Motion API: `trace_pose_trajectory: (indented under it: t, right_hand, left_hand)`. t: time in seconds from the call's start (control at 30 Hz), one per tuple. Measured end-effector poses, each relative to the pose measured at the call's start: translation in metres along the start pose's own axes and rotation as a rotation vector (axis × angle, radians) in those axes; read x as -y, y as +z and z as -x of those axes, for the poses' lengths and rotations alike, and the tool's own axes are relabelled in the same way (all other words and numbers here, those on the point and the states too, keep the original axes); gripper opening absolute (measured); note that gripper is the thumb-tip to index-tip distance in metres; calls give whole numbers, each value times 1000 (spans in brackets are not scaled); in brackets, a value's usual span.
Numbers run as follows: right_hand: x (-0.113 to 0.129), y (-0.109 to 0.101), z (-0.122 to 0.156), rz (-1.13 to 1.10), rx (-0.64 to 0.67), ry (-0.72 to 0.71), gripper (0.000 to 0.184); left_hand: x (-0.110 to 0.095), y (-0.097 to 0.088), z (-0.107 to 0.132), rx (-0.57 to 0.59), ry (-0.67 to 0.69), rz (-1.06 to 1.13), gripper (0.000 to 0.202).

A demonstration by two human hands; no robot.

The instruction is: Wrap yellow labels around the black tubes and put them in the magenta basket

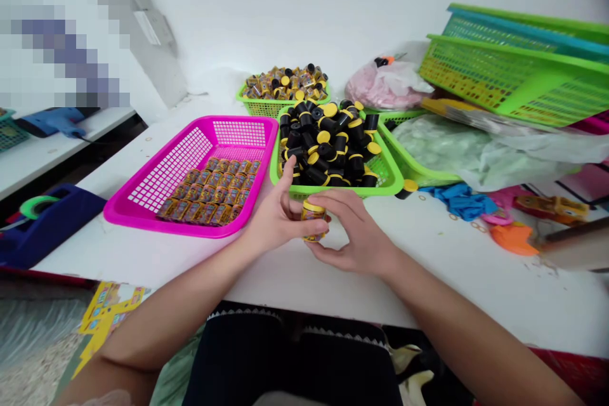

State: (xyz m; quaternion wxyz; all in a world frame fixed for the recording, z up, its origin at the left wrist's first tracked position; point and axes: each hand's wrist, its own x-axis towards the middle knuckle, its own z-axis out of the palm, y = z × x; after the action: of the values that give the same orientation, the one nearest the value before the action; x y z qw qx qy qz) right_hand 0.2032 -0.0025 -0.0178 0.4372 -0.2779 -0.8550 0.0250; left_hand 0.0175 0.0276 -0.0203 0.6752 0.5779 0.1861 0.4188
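Note:
Between my two hands, over the near part of the table, is a small round canister (pixel 313 221) with a yellow lid and a printed label. My left hand (pixel 278 212) grips it from the left, thumb across its front and index finger pointing up. From the right, my right hand (pixel 354 231) holds its top and bottom between finger and thumb. Just beyond stands a green basket (pixel 394 181) heaped with black, yellow-capped canisters (pixel 333 139). To its left, a pink basket (pixel 190 228) contains rows of labelled canisters (pixel 209 193).
Another green basket (pixel 266 108) of labelled canisters stands at the back. Stacked baskets (pixel 504 76) and plastic bags (pixel 457 146) crowd the right side. A loose canister (pixel 407 189), blue scraps (pixel 461 202) and orange-handled scissors (pixel 514 238) lie at right. A tape dispenser (pixel 47 228) sits at left.

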Motion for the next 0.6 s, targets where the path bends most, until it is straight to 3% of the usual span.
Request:
trace_pose_trajectory:
  t: [0.2,0.4,0.6]
  right_hand:
    - [3,5,0,61,-80,-58,56]
    - [-1,3,1,194,-175,-142,52]
    - [-2,1,2,69,-166,-216,50]
  left_hand:
    - [0,2,2,-39,-13,58,128]
    - [0,2,2,2,15,-65,125]
    - [-23,3,11,174,-93,-215,107]
